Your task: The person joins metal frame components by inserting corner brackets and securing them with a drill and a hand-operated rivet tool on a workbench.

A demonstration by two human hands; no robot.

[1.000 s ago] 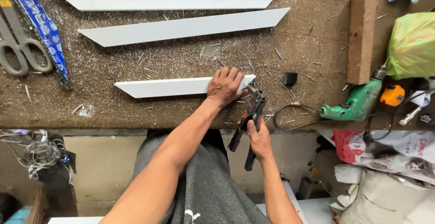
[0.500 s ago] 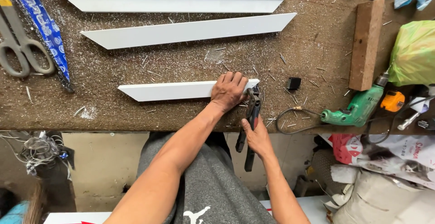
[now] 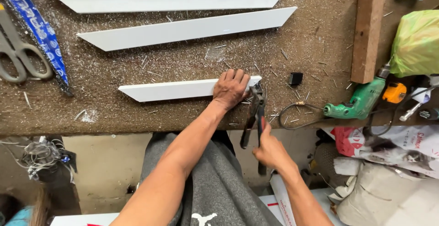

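Pliers shifted onto the moulding's mitred tip

Left hand point(image 3: 231, 88) pins white moulding point(image 3: 171, 90); right hand point(image 3: 270, 150), at five o'clock, grips pliers point(image 3: 256, 111), now nearer.

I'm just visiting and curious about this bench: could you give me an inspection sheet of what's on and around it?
Surface: brown bench, strewn with white shavings and small nails.
Job's things: short white strip under the left hand; pliers in the right hand, nose at the strip's right end.
Clutter: two longer strips, scissors, wood block, green drill, green bag, small black block.
Fingers: left flat on the strip; right shut round the pliers' handles.
Cables: drill cord looped at the bench edge.
Surroundings: sacks and papers on the floor at right.
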